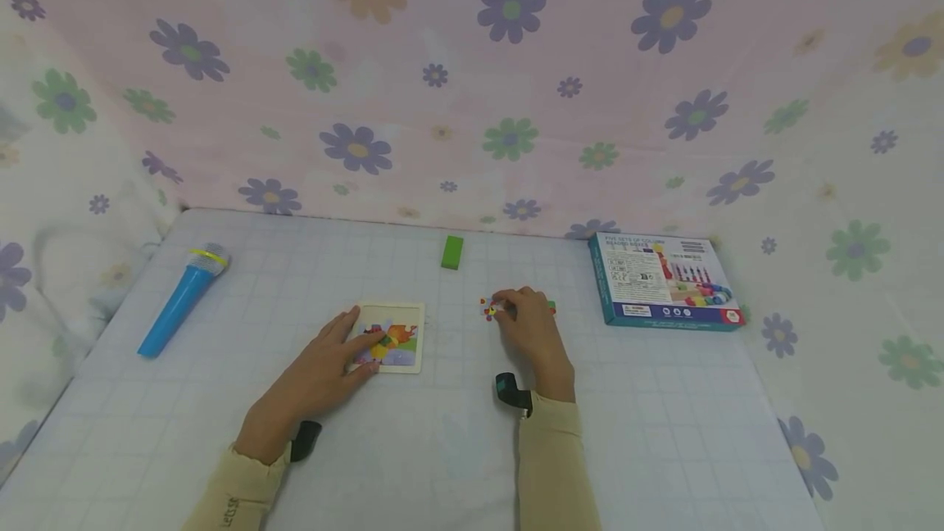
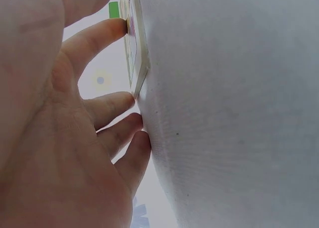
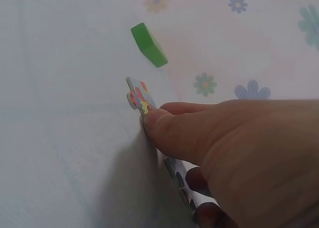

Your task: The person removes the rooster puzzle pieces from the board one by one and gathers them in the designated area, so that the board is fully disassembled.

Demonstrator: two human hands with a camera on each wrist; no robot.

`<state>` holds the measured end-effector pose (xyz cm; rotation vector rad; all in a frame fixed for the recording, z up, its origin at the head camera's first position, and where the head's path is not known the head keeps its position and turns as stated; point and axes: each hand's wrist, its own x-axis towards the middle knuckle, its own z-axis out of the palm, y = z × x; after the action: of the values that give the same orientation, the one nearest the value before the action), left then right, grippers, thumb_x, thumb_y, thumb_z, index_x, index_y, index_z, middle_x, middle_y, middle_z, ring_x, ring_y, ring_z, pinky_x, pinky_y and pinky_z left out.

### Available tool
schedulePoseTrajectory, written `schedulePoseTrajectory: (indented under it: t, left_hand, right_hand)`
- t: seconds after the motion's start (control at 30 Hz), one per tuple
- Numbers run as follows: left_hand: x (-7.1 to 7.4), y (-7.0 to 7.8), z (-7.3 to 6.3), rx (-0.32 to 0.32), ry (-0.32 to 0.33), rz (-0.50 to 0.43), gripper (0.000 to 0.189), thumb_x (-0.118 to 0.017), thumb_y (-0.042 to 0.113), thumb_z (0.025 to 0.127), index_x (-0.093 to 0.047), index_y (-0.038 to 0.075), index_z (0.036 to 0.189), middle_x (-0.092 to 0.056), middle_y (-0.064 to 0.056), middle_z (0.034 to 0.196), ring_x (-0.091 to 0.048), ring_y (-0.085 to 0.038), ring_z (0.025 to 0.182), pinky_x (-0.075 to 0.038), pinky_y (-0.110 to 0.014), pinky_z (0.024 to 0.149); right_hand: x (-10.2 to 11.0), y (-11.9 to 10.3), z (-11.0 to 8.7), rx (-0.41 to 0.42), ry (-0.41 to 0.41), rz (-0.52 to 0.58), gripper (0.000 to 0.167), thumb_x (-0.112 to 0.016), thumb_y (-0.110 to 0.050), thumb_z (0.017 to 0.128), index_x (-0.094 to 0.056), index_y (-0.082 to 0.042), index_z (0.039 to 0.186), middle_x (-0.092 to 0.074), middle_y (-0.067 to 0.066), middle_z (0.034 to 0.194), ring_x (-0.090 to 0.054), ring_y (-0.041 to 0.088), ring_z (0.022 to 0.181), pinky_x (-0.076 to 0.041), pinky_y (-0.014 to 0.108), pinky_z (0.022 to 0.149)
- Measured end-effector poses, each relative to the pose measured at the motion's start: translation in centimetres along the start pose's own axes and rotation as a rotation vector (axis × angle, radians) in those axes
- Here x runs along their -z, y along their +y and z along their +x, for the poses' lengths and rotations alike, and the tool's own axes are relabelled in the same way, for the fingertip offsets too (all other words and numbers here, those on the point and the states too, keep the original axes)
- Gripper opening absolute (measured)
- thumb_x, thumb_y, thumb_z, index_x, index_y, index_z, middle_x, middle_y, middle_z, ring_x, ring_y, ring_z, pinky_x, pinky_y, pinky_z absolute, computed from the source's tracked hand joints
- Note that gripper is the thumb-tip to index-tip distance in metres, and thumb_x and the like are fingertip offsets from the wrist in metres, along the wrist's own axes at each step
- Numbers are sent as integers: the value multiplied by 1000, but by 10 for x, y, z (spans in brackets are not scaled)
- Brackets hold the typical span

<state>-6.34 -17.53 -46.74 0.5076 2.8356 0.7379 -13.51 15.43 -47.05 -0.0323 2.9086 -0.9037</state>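
A jigsaw puzzle board (image 1: pixel 422 342) with a cream border lies on the table, a colourful picture partly assembled inside it. My left hand (image 1: pixel 310 375) rests over its left side, the index fingertip on the picture and the thumb at the lower border. To the right, my right hand (image 1: pixel 533 334) pinches a colourful puzzle piece (image 3: pixel 143 99) between thumb and index finger, low over the tabletop. More puzzle pieces (image 3: pixel 180 182) show beneath its other fingers in the right wrist view, partly hidden by the hand.
A green block (image 1: pixel 452 252) sits behind and between the hands. At far left lies a blue toy microphone (image 1: pixel 180 301). A boxed beads set (image 1: pixel 667 281) occupies the right rear. Flower-printed fabric (image 1: pixel 442 105) rises along the table's back edge.
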Motion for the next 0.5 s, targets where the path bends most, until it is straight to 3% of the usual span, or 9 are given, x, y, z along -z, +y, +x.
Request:
schedulePoseTrajectory:
  t: [0.2, 0.37, 0.5]
  left_hand:
    - [-5, -3, 2, -6, 7, 17, 50, -68, 35, 98, -59, 21, 145, -27, -24, 166, -28, -50, 151, -34, -67, 116]
    - [-4, 0, 2, 0, 1, 15, 51, -68, 36, 98, -59, 20, 146, -27, -21, 167, -25, -48, 153, -32, -66, 118]
    - [-4, 4, 1, -26, 2, 25, 53, -67, 35, 98, -58, 14, 146, -31, -18, 166, -26, -45, 154, -32, -64, 118]
  right_hand:
    - [2, -1, -1, -8, 11, 26, 29, -68, -14, 95, -72, -11, 124, -64, 9, 105, -52, 28, 103, -49, 42, 90]
    - [3, -8, -1, 53, 41, 62, 28, -67, -14, 94, -73, -8, 122, -67, 10, 100, -56, 28, 98, -49, 42, 86]
    - [-1, -25, -1, 88, -13, 82, 27, -69, -16, 96, -73, -10, 122, -68, 6, 98, -58, 21, 90, -50, 36, 81]
